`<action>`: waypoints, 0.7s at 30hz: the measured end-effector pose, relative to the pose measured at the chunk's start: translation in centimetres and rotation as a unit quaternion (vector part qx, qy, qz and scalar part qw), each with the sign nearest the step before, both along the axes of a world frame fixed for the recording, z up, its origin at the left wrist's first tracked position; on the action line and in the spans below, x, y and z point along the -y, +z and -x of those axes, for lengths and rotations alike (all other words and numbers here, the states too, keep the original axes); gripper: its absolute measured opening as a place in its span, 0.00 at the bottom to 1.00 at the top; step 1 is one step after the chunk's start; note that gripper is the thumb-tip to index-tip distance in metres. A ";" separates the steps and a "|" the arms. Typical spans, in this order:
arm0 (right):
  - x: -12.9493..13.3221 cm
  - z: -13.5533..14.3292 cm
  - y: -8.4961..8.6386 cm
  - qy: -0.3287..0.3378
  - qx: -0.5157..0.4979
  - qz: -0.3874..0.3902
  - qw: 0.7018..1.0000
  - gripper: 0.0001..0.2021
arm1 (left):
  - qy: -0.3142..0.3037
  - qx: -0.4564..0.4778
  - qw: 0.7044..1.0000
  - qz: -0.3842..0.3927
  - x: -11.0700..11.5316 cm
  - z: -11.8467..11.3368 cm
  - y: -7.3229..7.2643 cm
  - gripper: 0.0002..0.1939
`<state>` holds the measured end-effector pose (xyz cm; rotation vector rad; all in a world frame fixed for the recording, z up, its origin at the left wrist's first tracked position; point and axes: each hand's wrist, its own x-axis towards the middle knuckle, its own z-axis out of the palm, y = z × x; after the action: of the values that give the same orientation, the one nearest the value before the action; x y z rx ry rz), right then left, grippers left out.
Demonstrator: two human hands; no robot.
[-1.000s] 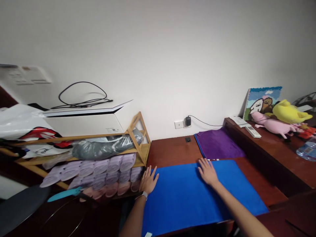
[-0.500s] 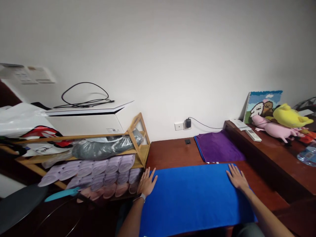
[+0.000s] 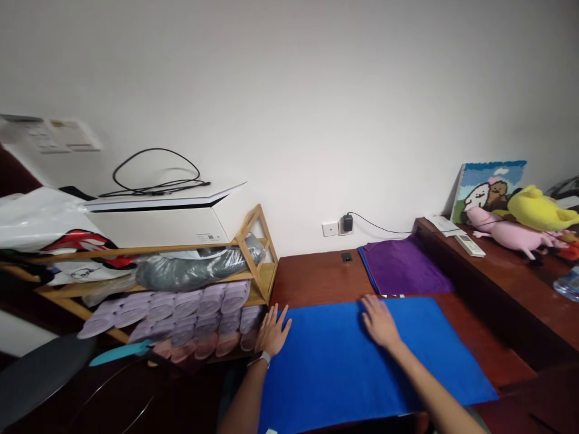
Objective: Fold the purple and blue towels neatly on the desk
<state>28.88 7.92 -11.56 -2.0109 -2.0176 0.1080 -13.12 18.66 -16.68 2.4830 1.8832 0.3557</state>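
A blue cloth (image 3: 325, 361) lies spread flat on the reddish-brown desk (image 3: 312, 274). At its far left corner rests my left hand (image 3: 274, 331), fingers spread, with a watch (image 3: 261, 358) on the wrist. My right hand (image 3: 379, 320) lies palm down near the middle of the cloth's far edge, fingers stretched out. Neither hand grips anything. Just beyond the cloth, a folded purple cloth (image 3: 404, 265) sits against the raised desk side, with a blue layer showing along its left edge.
Left of the desk stands a wooden rack (image 3: 260, 259) with purple slippers (image 3: 181, 304) and a white box (image 3: 167, 226). On the raised right surface are a remote (image 3: 470, 245), a pink plush toy (image 3: 506, 234), a yellow plush toy (image 3: 540, 208) and a plastic bottle (image 3: 569, 283). A black adapter (image 3: 348, 223) is plugged into the wall.
My right hand has moved left along the cloth's far edge, from its right corner to near the middle. My left hand stays at the left corner.
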 end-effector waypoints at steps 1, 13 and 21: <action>-0.7 2.8 0.1 0.063 -0.014 0.011 0.998 0.31 | 0.001 -0.001 1.000 -0.001 0.0 0.0 0.0 0.33; 1.9 -11.4 -3.4 -0.087 0.024 0.118 0.989 0.36 | 0.006 -0.002 1.000 0.004 0.0 -0.1 0.2 0.33; 5.4 -22.3 -4.2 -0.254 0.047 0.154 0.954 0.38 | 0.008 -0.003 1.000 0.005 0.0 -0.1 0.4 0.33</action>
<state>51.19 2.55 -15.80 -2.7141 -1.5377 0.2312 -12.97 18.66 -16.23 2.4673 1.9035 0.3391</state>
